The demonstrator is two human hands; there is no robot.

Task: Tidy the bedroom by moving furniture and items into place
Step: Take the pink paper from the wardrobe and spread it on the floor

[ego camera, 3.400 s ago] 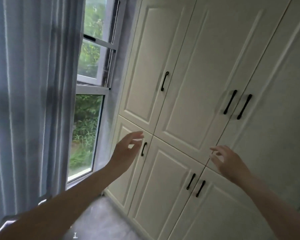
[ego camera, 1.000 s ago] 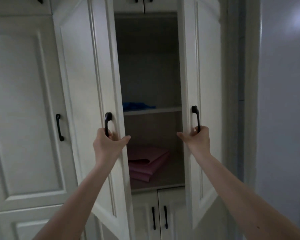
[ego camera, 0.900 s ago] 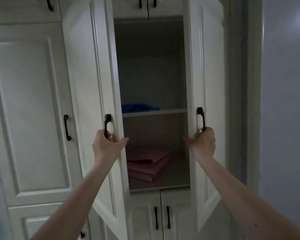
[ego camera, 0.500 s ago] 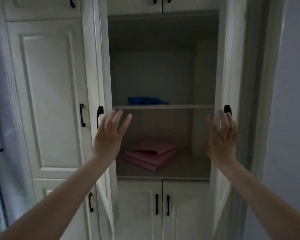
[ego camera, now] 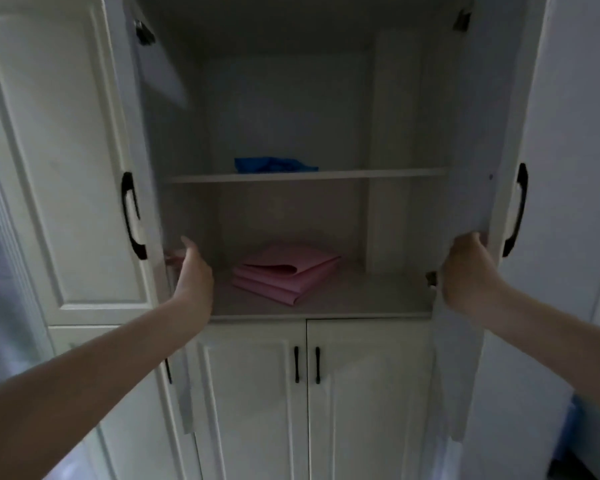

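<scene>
- Your left hand (ego camera: pixel 194 271) grips the left wardrobe door (ego camera: pixel 153 220) edge, fingers wrapped behind.
- Your right hand (ego camera: pixel 465 271) grips the right wardrobe door (ego camera: pixel 471 209) edge.
- Folded pink cloth (ego camera: pixel 284 271) lies on the lower shelf (ego camera: pixel 361 299); blue cloth (ego camera: pixel 271 165) on the upper shelf (ego camera: pixel 378 173).

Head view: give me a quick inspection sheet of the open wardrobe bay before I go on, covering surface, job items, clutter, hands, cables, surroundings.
Surface: lower grey wardrobe shelf mostly bare; upper white shelf board above it.
Job's things: folded pink cloth lies flat on the lower shelf; crumpled blue item sits on the upper shelf, towards the left.
Clutter: nothing seen.
Hands: left hand rests on the edge of the open left white door; right hand grips the edge of the open right white door. Neither holds the black handles.
Cables: nothing seen.
Surroundings: closed lower white double doors with black handles; metal hinges at the top corners.
</scene>
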